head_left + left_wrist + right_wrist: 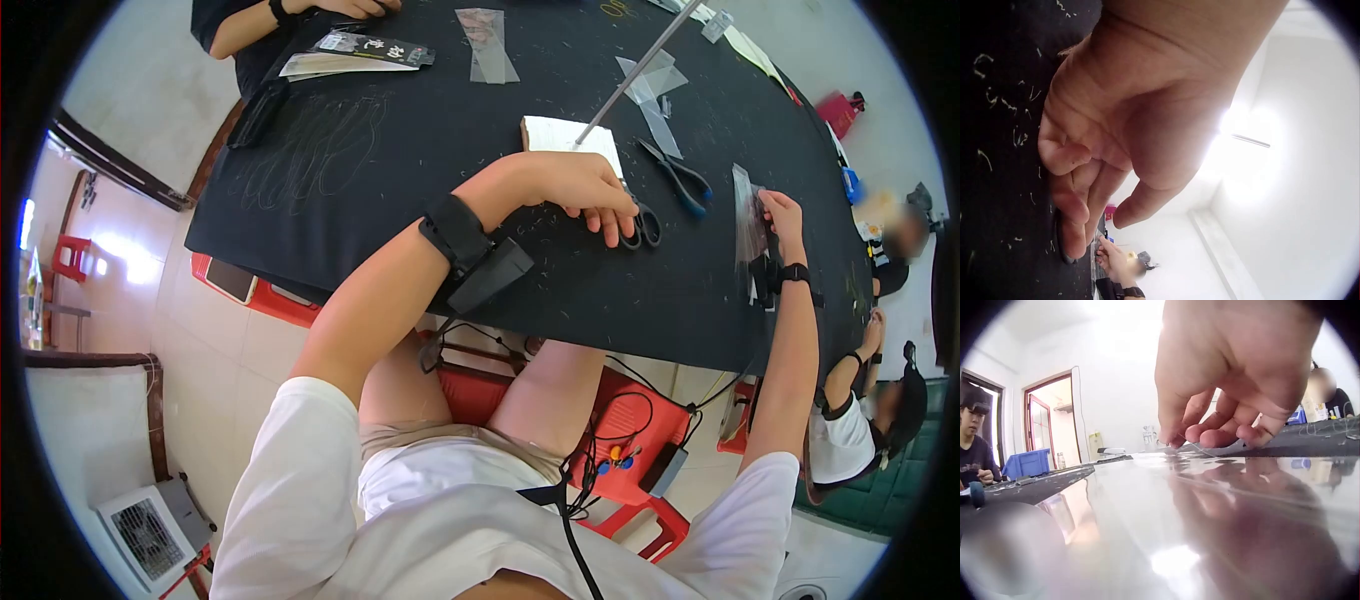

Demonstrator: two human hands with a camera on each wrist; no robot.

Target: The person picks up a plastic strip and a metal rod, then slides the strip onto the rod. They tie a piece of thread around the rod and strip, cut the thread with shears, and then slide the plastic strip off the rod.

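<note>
My left hand (585, 190) hangs over the table with loosely bent fingers, nothing showing in its grip. Its fingertips are right at the handles of black scissors (650, 228); a dark handle edge (1063, 244) shows behind them in the left wrist view. The scissors' blades are mostly hidden beside a white pad (565, 135). At the right, my right hand (783, 215) is low over clear plastic bags (743, 215). In the right wrist view its thumb and fingers pinch a thin strand (1200, 450), just above the shiny plastic (1141, 512).
Blue-handled pliers (680, 180) lie beyond the scissors. A metal rod (640, 70) rises from the pad. More clear bags (487, 45), black-labelled packets (370, 50) and a tangle of thin strands (310, 150) lie on the black cloth. Another person's hand (355, 8) is opposite.
</note>
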